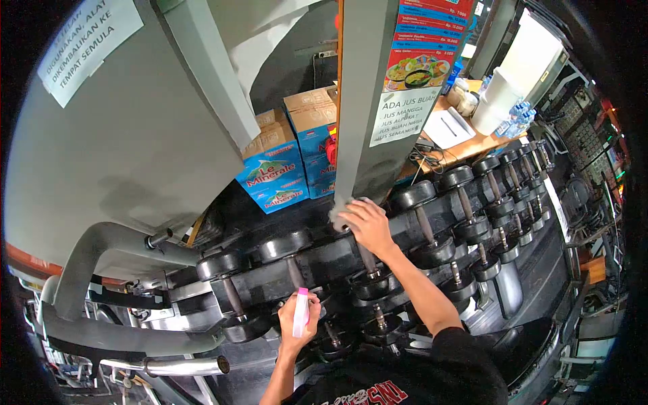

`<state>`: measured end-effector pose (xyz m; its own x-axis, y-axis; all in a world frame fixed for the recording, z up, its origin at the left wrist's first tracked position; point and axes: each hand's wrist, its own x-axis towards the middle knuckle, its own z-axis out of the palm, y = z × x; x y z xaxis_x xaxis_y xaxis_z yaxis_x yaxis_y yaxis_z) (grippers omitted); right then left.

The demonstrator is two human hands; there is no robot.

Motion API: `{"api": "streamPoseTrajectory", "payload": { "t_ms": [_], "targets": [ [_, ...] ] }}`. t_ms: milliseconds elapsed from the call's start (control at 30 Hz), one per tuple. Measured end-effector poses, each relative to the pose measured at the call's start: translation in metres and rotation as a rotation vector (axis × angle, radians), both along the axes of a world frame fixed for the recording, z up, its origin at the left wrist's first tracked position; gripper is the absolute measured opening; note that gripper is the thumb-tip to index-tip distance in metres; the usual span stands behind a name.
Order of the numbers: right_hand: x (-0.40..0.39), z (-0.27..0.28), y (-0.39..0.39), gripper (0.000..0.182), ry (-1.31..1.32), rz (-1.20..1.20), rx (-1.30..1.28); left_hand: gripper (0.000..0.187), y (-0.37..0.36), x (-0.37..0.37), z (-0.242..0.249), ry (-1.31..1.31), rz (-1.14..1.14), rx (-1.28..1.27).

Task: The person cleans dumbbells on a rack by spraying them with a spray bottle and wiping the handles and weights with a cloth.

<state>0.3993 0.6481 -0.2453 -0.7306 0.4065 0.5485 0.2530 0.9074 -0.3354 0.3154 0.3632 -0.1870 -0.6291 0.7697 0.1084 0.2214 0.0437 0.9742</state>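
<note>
My left hand (289, 325) is wrapped round a spray bottle (300, 316) with a pink and white top, and most of the bottle's body is hidden. It is held over the near side of the dumbbell rack (325, 262). Farther forward, my right hand (368, 226) presses a grey cloth (339, 214) over the far end of a black dumbbell (366, 259). The cloth and fingers cover that end, while the handle shows below. To the left lies another dumbbell (295, 273), and one more dumbbell (422, 223) lies to the right.
A grey pillar (361, 162) with a menu poster (425, 50) rises just beyond the rack. Blue water cartons (273, 172) are stacked behind it. A wooden table (480, 142) with bottles stands at the right back. Padded grey machine bars (101, 250) fill the left side.
</note>
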Motion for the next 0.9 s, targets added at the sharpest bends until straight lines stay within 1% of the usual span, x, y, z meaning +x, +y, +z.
{"api": "streamPoseTrajectory", "payload": {
  "t_ms": [33, 67, 133, 167, 200, 267, 300, 333, 400, 433, 467, 533, 567, 600, 667, 700, 733, 800, 833, 867, 900],
  "targets": [
    [-0.008, 0.002, -0.004, 0.029, -0.113, 0.028, 0.197, 0.008, 0.000, -0.001, -0.002, 0.005, 0.005, 0.002],
    [-0.014, 0.003, -0.007, 0.029, -0.110, 0.034, 0.196, 0.009, -0.001, -0.001, -0.006, -0.008, 0.004, -0.007],
    [-0.023, 0.005, -0.019, 0.027, -0.300, 0.167, 0.324, 0.010, -0.004, 0.000, -0.007, -0.020, 0.004, -0.023],
    [-0.029, 0.004, -0.027, 0.027, -0.450, 0.211, 0.419, 0.011, -0.003, -0.001, -0.006, 0.014, -0.008, -0.015],
    [-0.036, 0.002, -0.037, 0.027, -0.448, 0.213, 0.418, 0.011, -0.002, -0.001, -0.005, 0.047, -0.019, -0.008],
    [-0.052, -0.011, -0.056, 0.028, -0.897, 0.203, 0.679, 0.011, 0.000, 0.000, -0.004, 0.014, -0.007, -0.010],
    [-0.058, -0.026, -0.061, 0.031, -0.944, 0.205, 0.758, 0.011, 0.000, 0.000, -0.004, -0.019, 0.000, -0.014],
    [-0.063, -0.037, -0.067, 0.031, -0.939, 0.207, 0.759, 0.011, -0.001, -0.001, -0.003, -0.015, 0.003, -0.015],
    [-0.069, -0.049, -0.074, 0.032, -1.025, 0.083, 0.894, 0.011, -0.002, 0.001, -0.002, -0.031, 0.041, -0.035],
    [-0.072, -0.045, -0.075, 0.031, -1.095, 0.108, 0.857, 0.011, -0.003, 0.002, -0.004, -0.031, 0.036, -0.035],
    [-0.073, -0.045, -0.072, 0.031, -1.094, 0.105, 0.856, 0.011, -0.003, 0.001, -0.008, 0.010, 0.029, -0.017],
    [-0.072, -0.043, -0.065, 0.030, -1.014, 0.148, 0.674, 0.010, -0.005, 0.001, -0.008, 0.047, 0.025, -0.003],
    [-0.064, -0.031, -0.061, 0.027, -0.924, 0.176, 0.574, 0.010, -0.003, 0.001, -0.005, 0.052, 0.017, 0.003],
    [-0.056, -0.027, -0.057, 0.027, -0.927, 0.176, 0.574, 0.010, -0.001, 0.001, -0.003, 0.056, 0.009, 0.010],
    [-0.040, -0.018, -0.048, 0.025, -0.502, 0.215, 0.418, 0.010, -0.001, 0.003, -0.005, 0.047, 0.018, 0.027],
    [-0.030, -0.011, -0.045, 0.022, -0.370, 0.176, 0.388, 0.009, 0.000, 0.002, -0.006, 0.042, 0.026, 0.041],
    [-0.021, -0.002, -0.039, 0.022, -0.369, 0.172, 0.387, 0.009, -0.001, 0.001, -0.009, 0.043, 0.021, 0.041],
    [-0.002, 0.009, -0.023, 0.031, -0.230, 0.136, 0.327, 0.006, -0.005, 0.001, -0.017, 0.054, 0.048, 0.051],
    [0.006, 0.010, -0.015, 0.040, -0.204, 0.109, 0.311, 0.006, -0.004, 0.001, -0.014, 0.054, 0.044, 0.050],
    [0.012, 0.011, -0.011, 0.040, -0.204, 0.106, 0.310, 0.005, -0.003, 0.002, -0.010, 0.020, 0.071, 0.078],
    [0.017, 0.010, -0.008, 0.043, -0.163, 0.047, 0.192, 0.005, -0.003, 0.003, -0.008, -0.012, 0.099, 0.105]
  ]
}}
